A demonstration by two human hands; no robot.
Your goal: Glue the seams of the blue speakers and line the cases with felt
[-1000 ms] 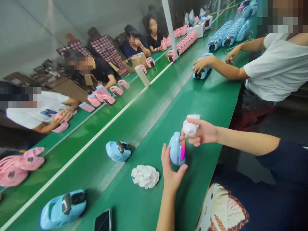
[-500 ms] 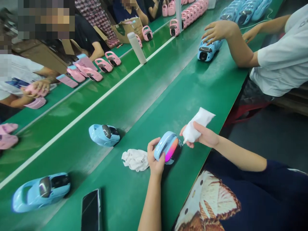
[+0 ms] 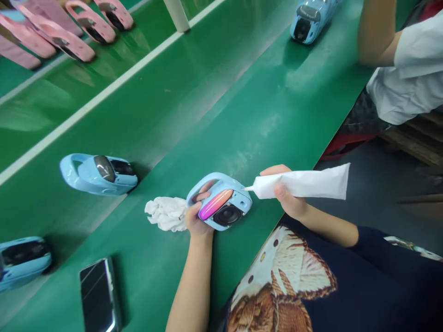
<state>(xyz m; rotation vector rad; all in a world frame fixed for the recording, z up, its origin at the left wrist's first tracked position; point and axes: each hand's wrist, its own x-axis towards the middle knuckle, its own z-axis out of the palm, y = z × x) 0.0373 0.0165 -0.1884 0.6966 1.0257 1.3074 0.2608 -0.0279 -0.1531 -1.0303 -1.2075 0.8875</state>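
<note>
Left hand (image 3: 197, 219) closed around the lower edge of a pale blue handled unit (image 3: 221, 205), fingers (image 3: 203, 196) passing through the loop of the handle; unit tilted over the green belt (image 3: 242, 115), pink-orange strip and round black cone facing up. Right hand (image 3: 285, 196) closed on a white squeeze tube (image 3: 297, 182), nozzle tip (image 3: 248, 188) right at the unit's upper corner, with actual contact too fine to tell. Handle, strip and cone all in place on the casing; no bead of paste discernible, so how much has been applied remains unclear. Crumpled white cloth (image 3: 166, 214) against the left hand's outer side. Farther along the same belt, a black-screened phone (image 3: 98, 295) lying flat and two more blue units (image 3: 98, 174) (image 3: 22, 260), both untouched and with no tube near them. Beyond, a third blue unit (image 3: 306, 20) near a co-worker's bare arm (image 3: 375, 32) and white sleeve (image 3: 404, 87). Past the white stripe (image 3: 104, 97), pink units (image 3: 79, 44) in a row on the neighbouring belt.
</note>
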